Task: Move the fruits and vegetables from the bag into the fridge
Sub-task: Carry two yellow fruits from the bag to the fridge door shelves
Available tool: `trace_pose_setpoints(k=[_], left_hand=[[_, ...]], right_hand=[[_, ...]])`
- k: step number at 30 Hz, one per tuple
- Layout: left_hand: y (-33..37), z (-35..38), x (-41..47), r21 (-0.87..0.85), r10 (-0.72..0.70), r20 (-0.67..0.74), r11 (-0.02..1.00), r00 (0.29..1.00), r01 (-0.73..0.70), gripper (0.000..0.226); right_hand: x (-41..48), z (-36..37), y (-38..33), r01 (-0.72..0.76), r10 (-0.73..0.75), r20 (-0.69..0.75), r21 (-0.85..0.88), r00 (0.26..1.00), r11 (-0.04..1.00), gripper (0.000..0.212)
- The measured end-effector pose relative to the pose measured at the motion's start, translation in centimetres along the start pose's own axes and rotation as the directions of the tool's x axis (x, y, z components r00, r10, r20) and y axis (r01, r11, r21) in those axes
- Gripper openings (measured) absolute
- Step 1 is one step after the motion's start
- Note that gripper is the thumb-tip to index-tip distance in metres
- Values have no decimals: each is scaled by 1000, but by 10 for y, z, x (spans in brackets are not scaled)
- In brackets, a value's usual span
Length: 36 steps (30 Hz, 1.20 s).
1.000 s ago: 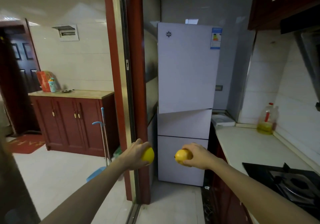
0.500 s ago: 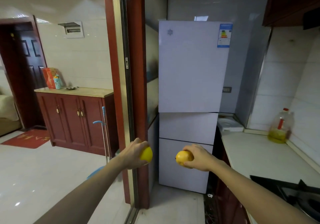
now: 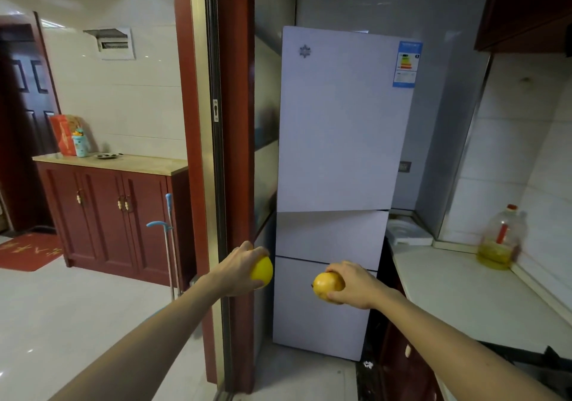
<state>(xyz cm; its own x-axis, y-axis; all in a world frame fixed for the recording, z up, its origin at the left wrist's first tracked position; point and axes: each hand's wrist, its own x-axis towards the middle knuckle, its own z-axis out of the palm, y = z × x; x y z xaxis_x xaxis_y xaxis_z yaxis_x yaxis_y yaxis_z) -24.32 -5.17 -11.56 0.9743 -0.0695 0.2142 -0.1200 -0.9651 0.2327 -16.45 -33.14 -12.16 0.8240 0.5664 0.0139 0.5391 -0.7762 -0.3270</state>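
Left hand [image 3: 236, 272] grasps a round yellow fruit [image 3: 262, 272]; right hand [image 3: 356, 284] grasps a second yellow-orange round fruit [image 3: 326, 285], both held out near the camera. Beyond them stands the tall white three-door fridge [image 3: 340, 140], doors closed. Far right, a clear plastic oil bottle [image 3: 500, 239] sits on the white countertop [image 3: 464, 292].

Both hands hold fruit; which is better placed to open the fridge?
Probably the right hand: it is in front of the closed fridge, while the left hand is off by the door frame.
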Motion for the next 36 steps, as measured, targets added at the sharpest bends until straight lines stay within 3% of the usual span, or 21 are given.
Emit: trace_pose_setpoints(k=[15,36], left_hand=[[-94,7,120,-21,18,13,1000,1000,-18,73],[-176,0,232,15,-67,-46,998,997,68,73]], right_hand=[[146,-11,-2,-15,15,0,1,1000,1000,54],[339,-23,-22,204,-203,34,-22,979,979,55]])
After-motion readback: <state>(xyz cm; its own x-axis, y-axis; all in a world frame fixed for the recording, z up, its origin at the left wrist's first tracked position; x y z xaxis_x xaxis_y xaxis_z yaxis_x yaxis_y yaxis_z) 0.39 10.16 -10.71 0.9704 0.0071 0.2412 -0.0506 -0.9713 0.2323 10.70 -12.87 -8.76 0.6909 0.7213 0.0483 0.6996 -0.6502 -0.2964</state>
